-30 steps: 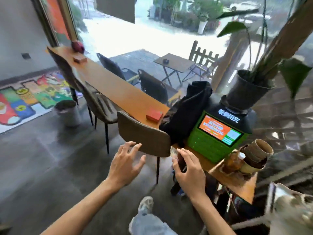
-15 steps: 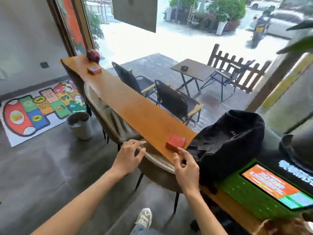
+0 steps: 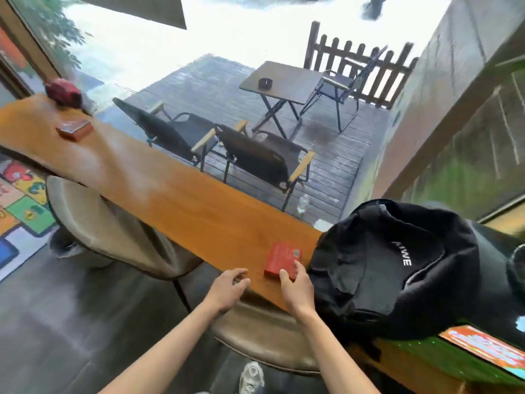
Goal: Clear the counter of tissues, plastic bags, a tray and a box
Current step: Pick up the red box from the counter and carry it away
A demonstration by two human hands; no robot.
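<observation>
A small red box point(image 3: 281, 260) lies flat on the long wooden counter point(image 3: 176, 200), close to its near edge. My right hand point(image 3: 295, 288) reaches over that edge with spread fingers, thumb and fingertips touching the box's near side. My left hand point(image 3: 228, 288) hovers at the counter's edge just left of the box, fingers loosely curled, holding nothing. A second red box point(image 3: 74, 128) rests far along the counter at the left, with a dark red rounded object point(image 3: 64, 91) beyond it.
A black backpack point(image 3: 397, 268) sits on the counter right beside the near box. A green machine with an orange screen point(image 3: 483, 351) stands at the far right. Two brown chairs point(image 3: 113, 223) are tucked under the counter. A grey bin point(image 3: 65, 248) stands on the floor.
The view has swung left and closer to the counter. Both hands have moved forward to the counter's edge, and my right hand has come onto the near red box.
</observation>
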